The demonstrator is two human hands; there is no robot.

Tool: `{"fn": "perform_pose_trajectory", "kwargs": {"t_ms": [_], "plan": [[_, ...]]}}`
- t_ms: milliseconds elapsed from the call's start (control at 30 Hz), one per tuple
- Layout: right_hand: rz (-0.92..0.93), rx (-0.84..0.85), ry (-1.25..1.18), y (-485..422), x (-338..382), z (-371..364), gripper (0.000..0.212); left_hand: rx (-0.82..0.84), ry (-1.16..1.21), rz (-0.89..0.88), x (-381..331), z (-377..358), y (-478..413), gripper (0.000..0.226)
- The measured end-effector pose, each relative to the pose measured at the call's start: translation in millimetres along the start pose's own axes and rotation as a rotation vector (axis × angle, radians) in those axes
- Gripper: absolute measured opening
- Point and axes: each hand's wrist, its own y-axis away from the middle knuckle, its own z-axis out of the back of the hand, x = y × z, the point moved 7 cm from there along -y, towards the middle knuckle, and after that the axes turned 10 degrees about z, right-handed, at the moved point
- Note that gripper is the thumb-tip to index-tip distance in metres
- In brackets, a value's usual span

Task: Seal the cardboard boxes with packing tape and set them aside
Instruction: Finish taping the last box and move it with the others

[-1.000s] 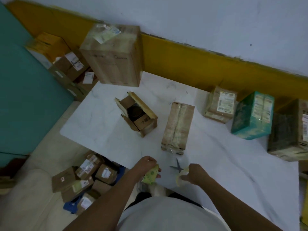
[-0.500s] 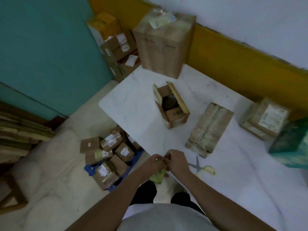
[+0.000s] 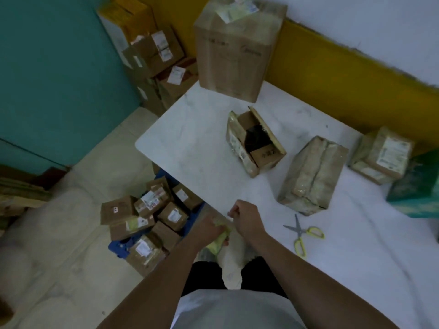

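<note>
The right hand (image 3: 247, 219) has drawn slightly away from the left hand (image 3: 210, 224), pinching the loose end of the yellow-green tape roll (image 3: 222, 236), which the left grips, nearer than the open box (image 3: 257, 144); its flap printing is unreadable.

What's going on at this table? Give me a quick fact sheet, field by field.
Left hand: grips a yellow-green tape roll
Right hand: pinches at the same roll, probably its loose end
Open box: flaps up, unsealed
Taped box: lying beside it, apart
Scissors: flat on the white table, untouched
Floor: a heap of small parcels
</note>
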Motion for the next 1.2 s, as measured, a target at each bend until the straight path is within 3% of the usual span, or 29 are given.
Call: {"fn": "perform_pose_trajectory", "kwargs": {"t_ms": [100,167,233,400,467,533,600,667,700,767,833,867,933,1000,1033,1100,1200], "plan": [[-0.074,-0.028,-0.014,-10.4,-21.7,-5.6,0.03,-0.038,-0.036,-0.03,-1.9,-1.0,-23.0,0.016],[-0.122,-0.032,-0.024,-15.4,-37.8,-14.8,0.021,-0.027,-0.076,-0.051,15.5,-4.5,-69.1,0.029],[-0.138,-0.056,-0.013,-24.8,-51.9,-22.6,0.015,0.025,-0.087,-0.081,34.4,-12.9,-116.9,0.022],[0.084,0.011,0.257,-52.1,-55.2,-44.6,0.01,0.044,0.087,-0.125,4.3,-8.5,-88.9,0.013],[0.145,0.001,0.434,-49.8,-47.8,-49.6,0.03,0.06,0.13,-0.108,8.5,-8.7,-94.2,0.019],[0.138,-0.051,0.575,-44.0,-38.7,-46.3,0.046,0.023,0.14,-0.101,18.8,-9.2,-111.5,0.039],[0.077,-0.138,0.638,-41.8,-37.7,-34.0,0.057,-0.066,0.104,-0.115,32.6,-8.0,-135.2,0.059],[0.0,-0.201,0.68,-43.0,-42.3,-14.9,0.063,-0.09,0.089,-0.119,32.0,-5.9,-138.3,0.06],[0.035,-0.222,0.701,-43.0,-42.9,-9.8,0.062,-0.101,0.099,-0.106,23.5,-3.8,-126.6,0.052],[0.275,-0.183,0.728,-35.2,-41.9,-20.7,0.056,-0.104,0.167,-0.062,16.5,-2.7,-114.9,0.031],[0.542,-0.004,0.7,-11.0,-47.9,-48.2,0.06,-0.087,0.189,-0.034,14.1,-5.1,-114.6,0.029],[0.595,0.075,0.686,3.1,-56.7,-57.8,0.063,-0.109,0.173,-0.012,13.7,-5.0,-115.3,0.042],[0.535,0.161,0.719,23.0,-74.8,-59.5,0.066,-0.313,0.111,0.161,17.2,5.7,-106.6,0.077],[0.435,0.177,0.745,30.1,-83.3,-45.5,0.065,-0.544,-0.006,0.293,10.9,20.1,-82.8,0.084],[0.403,0.191,0.737,31.8,-82.9,-38.3,0.06,-0.638,-0.089,0.248,-1.7,24.9,-68.6,0.077],[0.434,0.128,0.684,38.9,-68.6,-12.5,0.046,-0.796,-0.245,-0.023,-37.9,24.4,-44.5,0.056],[0.599,-0.281,0.604,58.8,-34.6,60.4,0.047,-0.873,-0.418,-0.449,-96.3,-3.9,-10.4,0.035]]}}
